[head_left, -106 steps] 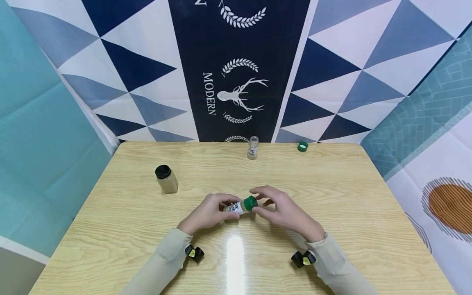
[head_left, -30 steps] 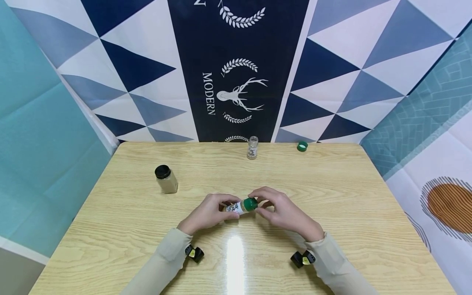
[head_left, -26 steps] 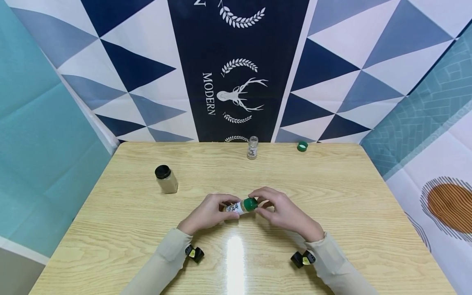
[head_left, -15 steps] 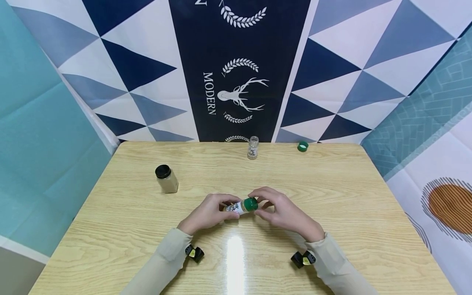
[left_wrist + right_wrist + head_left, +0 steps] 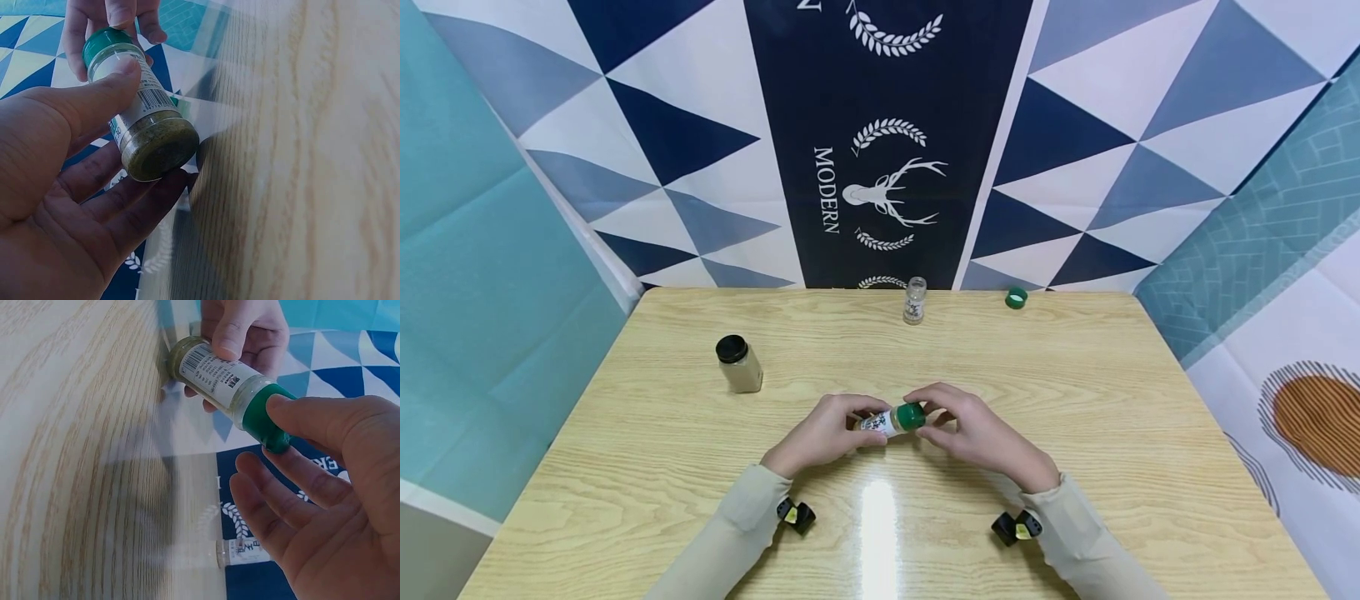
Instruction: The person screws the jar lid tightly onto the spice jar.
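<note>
A clear spice jar [image 5: 878, 423] with a white label lies tilted between the hands, low over the table. My left hand [image 5: 827, 429] grips its body, thumb across the label in the left wrist view. Brownish-green powder [image 5: 164, 145] shows at the jar's base. At the other end, my right hand [image 5: 970, 429] pinches the green cap [image 5: 912, 416]. Seen from the right wrist, the thumb [image 5: 287, 412] presses the cap's side and the index fingertip touches its lower edge. The other right fingers are spread away from it.
Toward the left stands a jar with a black lid [image 5: 732, 349] and beige contents. An uncapped clear bottle [image 5: 913, 302] stands at the back edge, and a loose green cap [image 5: 1016, 298] lies to its right. Patterned cloth [image 5: 880, 192] rises behind the wooden table [image 5: 1075, 375].
Since the earliest frame, the right fingers have shifted on the green cap and the cap has turned, its small tab no longer showing at the top. The left hand stays in place.
</note>
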A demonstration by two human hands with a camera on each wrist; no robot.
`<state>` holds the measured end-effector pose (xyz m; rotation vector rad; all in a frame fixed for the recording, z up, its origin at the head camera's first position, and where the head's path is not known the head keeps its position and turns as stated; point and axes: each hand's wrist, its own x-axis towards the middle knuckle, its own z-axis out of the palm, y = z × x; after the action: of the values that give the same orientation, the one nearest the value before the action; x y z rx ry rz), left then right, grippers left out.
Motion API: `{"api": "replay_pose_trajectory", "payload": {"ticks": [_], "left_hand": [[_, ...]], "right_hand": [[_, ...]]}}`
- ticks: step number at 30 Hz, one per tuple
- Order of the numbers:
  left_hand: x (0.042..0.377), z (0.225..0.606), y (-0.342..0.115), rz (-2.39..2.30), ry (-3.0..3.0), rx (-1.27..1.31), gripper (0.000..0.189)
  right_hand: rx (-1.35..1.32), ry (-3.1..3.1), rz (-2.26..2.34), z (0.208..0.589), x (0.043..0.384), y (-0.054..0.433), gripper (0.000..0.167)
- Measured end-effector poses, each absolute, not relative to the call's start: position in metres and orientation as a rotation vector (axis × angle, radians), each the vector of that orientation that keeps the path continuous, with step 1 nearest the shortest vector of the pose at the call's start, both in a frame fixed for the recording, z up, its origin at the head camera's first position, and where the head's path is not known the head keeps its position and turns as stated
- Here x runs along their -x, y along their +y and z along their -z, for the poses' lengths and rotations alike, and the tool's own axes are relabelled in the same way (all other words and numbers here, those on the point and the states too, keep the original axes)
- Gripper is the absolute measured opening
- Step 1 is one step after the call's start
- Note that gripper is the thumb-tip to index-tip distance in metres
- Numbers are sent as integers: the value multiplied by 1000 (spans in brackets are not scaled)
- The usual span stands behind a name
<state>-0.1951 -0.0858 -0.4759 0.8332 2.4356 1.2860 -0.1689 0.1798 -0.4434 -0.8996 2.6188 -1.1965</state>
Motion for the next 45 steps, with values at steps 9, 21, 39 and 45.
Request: {"api": "replay_pose_trajectory", "payload": {"ticks": [9,21,39,45], "left_hand": [[195,476,-86,-1291,2429,-829,41],[194,478,-85,-1287,2442,-847,41],[191,474,-84,-1362,2379,-734,44],[189,473,-83,-1388,2362,-709,44]], "right_hand": [[858,2599,1195,441,169,180,42],[853,2600,1179,443,169,182,41],[905,2643,1161,442,170,180,42],[883,2649,1148,441,168,181,42]]}}
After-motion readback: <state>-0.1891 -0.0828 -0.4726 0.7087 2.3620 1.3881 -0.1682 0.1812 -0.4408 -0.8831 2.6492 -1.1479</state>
